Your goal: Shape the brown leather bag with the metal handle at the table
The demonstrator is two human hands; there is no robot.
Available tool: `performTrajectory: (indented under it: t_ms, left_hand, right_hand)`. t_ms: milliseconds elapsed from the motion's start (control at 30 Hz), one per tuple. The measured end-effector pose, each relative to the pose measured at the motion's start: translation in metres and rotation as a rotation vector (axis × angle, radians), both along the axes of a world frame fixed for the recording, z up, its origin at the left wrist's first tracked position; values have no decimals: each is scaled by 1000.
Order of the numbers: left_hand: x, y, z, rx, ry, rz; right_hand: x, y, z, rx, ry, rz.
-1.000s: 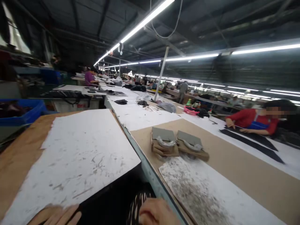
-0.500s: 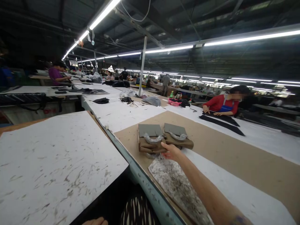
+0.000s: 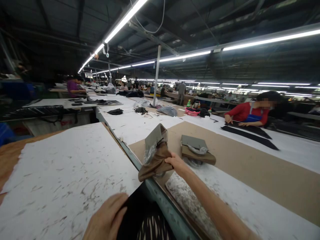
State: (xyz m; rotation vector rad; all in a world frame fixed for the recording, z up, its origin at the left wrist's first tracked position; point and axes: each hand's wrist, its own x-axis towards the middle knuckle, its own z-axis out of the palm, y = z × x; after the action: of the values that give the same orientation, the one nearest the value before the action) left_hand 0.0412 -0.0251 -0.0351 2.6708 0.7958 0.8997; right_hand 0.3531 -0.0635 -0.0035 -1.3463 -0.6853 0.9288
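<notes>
My right hand point(image 3: 176, 162) is closed on a brown folded fabric bundle point(image 3: 155, 156) with a grey card and clear plastic wrap, tilted up above the table's teal edge. A second, similar bundle point(image 3: 197, 153) lies flat on the brown cardboard sheet point(image 3: 245, 163) just to its right. My left hand point(image 3: 107, 218) rests at the bottom, fingers together on the edge of a black fabric piece point(image 3: 142, 218) beside the scuffed white paper sheet point(image 3: 65, 180).
A person in a red top and blue apron point(image 3: 250, 113) works on long black strips point(image 3: 250, 135) at the right. Further tables carry dark fabric pieces, bags and other workers. A steel post point(image 3: 156, 75) stands mid-table. A blue bin point(image 3: 3, 133) sits at the left.
My right hand has gripped the nearer bundle and lifted it off the cardboard toward me, tilting it up. My left hand has come up onto the black fabric.
</notes>
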Motion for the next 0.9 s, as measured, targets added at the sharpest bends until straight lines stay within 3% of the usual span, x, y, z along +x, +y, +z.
performTrajectory:
  t_ms: [133,233,333,467,533,633,767,900]
  left_hand:
    - [52,9,44,-249,-22,271]
    - [75,17,57,-421,82,348]
    - [74,25,56,-428,94,384]
    - [56,34,61,-392,44,392]
    - [49,35,70,-340,60,372]
    - [40,35,83,-287,149,422]
    - [32,33,92,-185,255,477]
    - [25,26,100,-81,321,493]
  right_hand:
    - [-52,-8,15,-3,-179,210]
    - [-82,-15,16,-27,-466,302]
    - [-97,-20,19,-90,-869,262]
    - [-112,-27,33,-287,-1136,88]
    - [-125,-34,37,-328,-1185,-5]
    - [-147,-51,32,-271,-1173,-57]
    - [-165,-64,5,-230,-1096,-23]
    - [-172,-45,-22,-338,-992,20]
